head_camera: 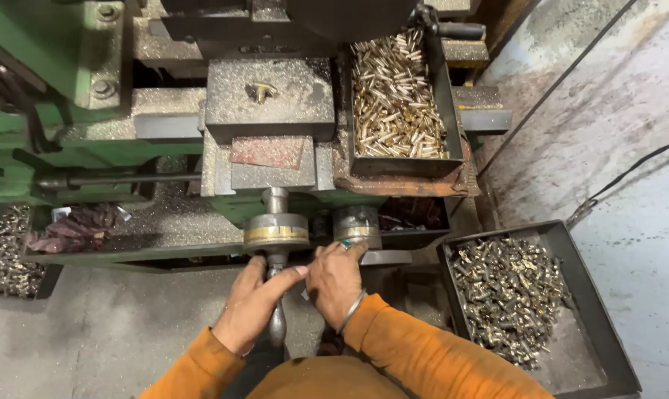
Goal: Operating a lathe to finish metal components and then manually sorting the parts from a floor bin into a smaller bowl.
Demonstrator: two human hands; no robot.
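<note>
Head view looks straight down on a worn green machine [61,81] dusted with metal chips, with both hands at its front edge near the bottom centre of the frame. The left hand [251,304] is closed around a dark crank handle [277,325] that hangs below a round handwheel [276,230] with a brass-coloured band; its thumb stretches rightward across to the other hand. The right hand [336,279] lies just beside it, fingers curled, their tips reaching up to a second, smaller round dial [356,223] to the right of the handwheel; whether it grips anything there cannot be told. A metal bangle [352,311] circles the right wrist, and a ring shows on one finger. Both arms wear orange sleeves [415,347]. Above the hands, in the upper centre of the frame, a dark metal tray [452,118] set on the machine holds a heap of small shiny brass pieces [395,96]. At lower right, a second dark tray [593,295] on the concrete floor [622,111] holds duller small parts [508,292]. A reddish rag [79,227] lies at left.
</note>
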